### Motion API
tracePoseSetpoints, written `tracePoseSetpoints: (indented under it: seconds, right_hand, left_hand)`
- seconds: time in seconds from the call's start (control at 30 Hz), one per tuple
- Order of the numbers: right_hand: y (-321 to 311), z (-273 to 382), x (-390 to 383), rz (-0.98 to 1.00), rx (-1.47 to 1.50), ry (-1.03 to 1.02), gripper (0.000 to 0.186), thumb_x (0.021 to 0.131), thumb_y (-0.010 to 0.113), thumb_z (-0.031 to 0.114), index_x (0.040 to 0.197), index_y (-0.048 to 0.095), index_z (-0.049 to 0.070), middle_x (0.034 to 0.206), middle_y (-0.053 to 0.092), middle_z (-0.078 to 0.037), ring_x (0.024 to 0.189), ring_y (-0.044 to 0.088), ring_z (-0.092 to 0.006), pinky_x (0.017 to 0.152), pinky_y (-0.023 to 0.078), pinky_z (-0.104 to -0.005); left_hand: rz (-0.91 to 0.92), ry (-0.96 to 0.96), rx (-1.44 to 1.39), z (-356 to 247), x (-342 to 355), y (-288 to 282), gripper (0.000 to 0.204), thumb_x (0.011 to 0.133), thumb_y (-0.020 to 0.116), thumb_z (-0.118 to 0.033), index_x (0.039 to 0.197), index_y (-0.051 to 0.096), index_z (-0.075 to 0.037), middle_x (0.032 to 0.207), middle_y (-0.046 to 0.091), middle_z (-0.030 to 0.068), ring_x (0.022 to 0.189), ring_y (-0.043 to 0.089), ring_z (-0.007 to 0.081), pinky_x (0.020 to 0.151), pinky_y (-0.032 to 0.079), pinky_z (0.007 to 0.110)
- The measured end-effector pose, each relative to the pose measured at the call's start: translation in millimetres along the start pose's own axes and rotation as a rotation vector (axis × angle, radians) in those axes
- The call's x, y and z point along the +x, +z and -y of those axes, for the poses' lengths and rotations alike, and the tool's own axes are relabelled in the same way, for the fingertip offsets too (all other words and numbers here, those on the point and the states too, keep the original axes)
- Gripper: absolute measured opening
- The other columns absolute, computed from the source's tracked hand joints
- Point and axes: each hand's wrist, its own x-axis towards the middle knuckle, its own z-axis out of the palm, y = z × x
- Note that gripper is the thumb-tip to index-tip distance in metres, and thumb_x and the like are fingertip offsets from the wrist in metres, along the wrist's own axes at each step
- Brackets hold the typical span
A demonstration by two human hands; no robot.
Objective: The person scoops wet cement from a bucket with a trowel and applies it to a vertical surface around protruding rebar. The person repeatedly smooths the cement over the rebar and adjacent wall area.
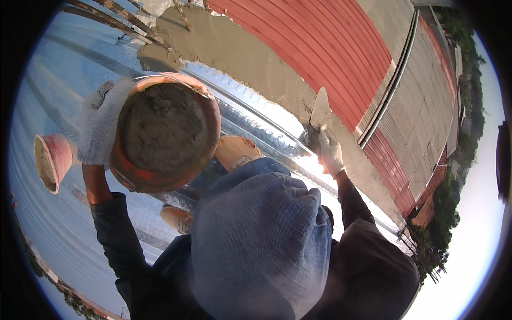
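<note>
My left hand [104, 128], in a grey knitted glove, grips the left side of an orange-red bucket [214, 114] at its rim. Grey wet mortar [160, 128] fills much of the bucket, and a thin wire handle lies along its upper edge. Out to the right, my gloved right hand [330, 153] is closed around the handle of a trowel [320, 109]. The trowel's pointed blade rests on or just over a long band of smoothed grey mortar [256, 66]. Most of the trowel's handle is hidden by my fingers.
Shiny bluish corrugated sheets [58, 101] lie underfoot, with my tan shoes [237, 150] on them. A smaller pinkish bucket [58, 152] sits at far left. Rusty steel bars [112, 21] stick out at upper left. Beyond the mortar slopes a red ribbed roof [320, 48] with a pipe [392, 90].
</note>
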Motion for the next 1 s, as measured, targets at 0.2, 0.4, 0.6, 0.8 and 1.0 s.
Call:
tracePoseSetpoints:
  seconds: [0.2,0.4,0.6,0.8,1.0]
  right_hand:
    - [54,56,1,0.048,0.169,-0.039,0.052,0.115,0.058,0.053,0.1,0.065,0.003,0.066,0.059,-0.004,0.049,0.058,-0.0139,0.046,0.048,-0.0346]
    - [126,126,15,0.167,0.09,-0.214,0.05,0.115,0.057,0.046,0.109,0.072,-0.002,0.072,0.068,-0.01,0.052,0.065,-0.0211,0.049,0.052,-0.0411]
    - [113,124,23,0.063,-0.332,-0.453,0.057,0.112,0.057,0.05,0.112,0.073,-0.004,0.095,0.077,-0.028,0.087,0.077,-0.0428,0.08,0.06,-0.0519]
    - [32,36,17,-0.11,-0.408,-0.24,0.058,0.109,0.062,0.052,0.107,0.073,-0.005,0.095,0.077,-0.028,0.095,0.077,-0.0453,0.086,0.058,-0.0525]
    - [-10,-29,5,-0.178,-0.123,-0.052,0.049,0.115,0.059,0.048,0.095,0.063,0.003,0.065,0.06,-0.005,0.047,0.057,-0.0166,0.043,0.046,-0.0381]
  left_hand:
    - [-0.07,-0.03,-0.04,13,7,1,0.042,0.112,0.071,-0.028,0.146,0.069,-0.003,0.136,0.072,0.0063,0.122,0.068,0.0164,0.106,0.055,0.033]
    - [0.01,0.004,-0.059,28,16,-13,0.042,0.111,0.072,-0.028,0.146,0.068,-0.004,0.135,0.071,0.0069,0.122,0.068,0.0165,0.107,0.055,0.033]
    - [-0.016,0.007,-0.027,15,10,0,0.041,0.112,0.072,-0.031,0.142,0.07,-0.003,0.13,0.072,0.0058,0.117,0.068,0.0159,0.104,0.055,0.032]
    - [-0.029,-0.047,-0.122,4,3,2,0.038,0.111,0.073,-0.033,0.135,0.074,-0.004,0.121,0.074,0.0039,0.11,0.068,0.0135,0.098,0.056,0.032]
    - [-0.03,-0.001,-0.07,-1,-1,3,0.036,0.11,0.073,-0.035,0.128,0.078,-0.003,0.112,0.074,0.0018,0.101,0.067,0.0111,0.09,0.056,0.03]
